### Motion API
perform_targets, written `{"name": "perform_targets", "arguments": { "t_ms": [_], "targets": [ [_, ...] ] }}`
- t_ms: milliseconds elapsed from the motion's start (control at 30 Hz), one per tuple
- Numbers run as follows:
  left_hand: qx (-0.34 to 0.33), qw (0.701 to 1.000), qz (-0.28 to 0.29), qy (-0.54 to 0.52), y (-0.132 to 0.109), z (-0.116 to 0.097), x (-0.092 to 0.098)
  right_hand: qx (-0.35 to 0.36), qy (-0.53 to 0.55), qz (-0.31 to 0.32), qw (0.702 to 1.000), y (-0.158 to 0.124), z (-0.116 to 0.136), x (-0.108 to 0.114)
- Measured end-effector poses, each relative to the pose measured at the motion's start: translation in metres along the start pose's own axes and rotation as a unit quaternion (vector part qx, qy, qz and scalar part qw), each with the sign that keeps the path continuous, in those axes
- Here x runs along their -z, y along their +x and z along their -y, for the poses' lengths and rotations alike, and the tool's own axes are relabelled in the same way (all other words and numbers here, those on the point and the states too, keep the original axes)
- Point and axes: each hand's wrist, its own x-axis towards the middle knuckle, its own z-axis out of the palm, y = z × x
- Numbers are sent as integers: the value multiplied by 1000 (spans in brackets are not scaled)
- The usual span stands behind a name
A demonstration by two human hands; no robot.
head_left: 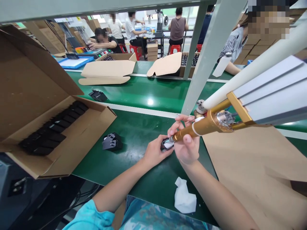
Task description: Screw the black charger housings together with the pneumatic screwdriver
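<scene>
My left hand (154, 151) is closed around a small black plastic housing (164, 145) with a pale inside, held just above the green work surface. My right hand (188, 148) grips the front of a gold-coloured cylindrical tool (203, 126), thumb on the near side and fingers on the far side. The tool's narrow metal tip meets the housing's open end; how far it reaches in cannot be seen. A cluster of black plastic parts (112, 142) stands on the green surface left of my hands. A crumpled white tissue (184, 196) lies near the front edge.
An open cardboard box (79, 143) at left holds a row of black parts. Another black part (98, 95) lies farther back. A slanted metal post (203, 60) rises behind the tool, and a cardboard sheet (254, 159) lies at right. Several people sit across the bench.
</scene>
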Motion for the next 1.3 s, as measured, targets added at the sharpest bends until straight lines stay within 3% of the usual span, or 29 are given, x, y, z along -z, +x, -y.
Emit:
{"name": "perform_targets", "arguments": {
  "t_ms": [367,533,733,933,1167,1300],
  "targets": [
    [-16,1000,-18,-19,-1,2,-3,-15,-7,-8,1000,-1,3,1],
    [-4,999,-14,46,2,2,1,-1,11,-6,1000,1,0,3],
    [15,993,19,118,8,16,27,25,-13,-37,999,4,-3,5],
    [53,993,92,60,14,30,55,35,-5,-44,998,6,-5,8],
    [13,987,70,-142,27,37,34,25,-29,-37,999,6,-4,5],
    [-35,993,30,-108,28,38,27,19,-24,-24,999,7,-3,4]
  ]
}}
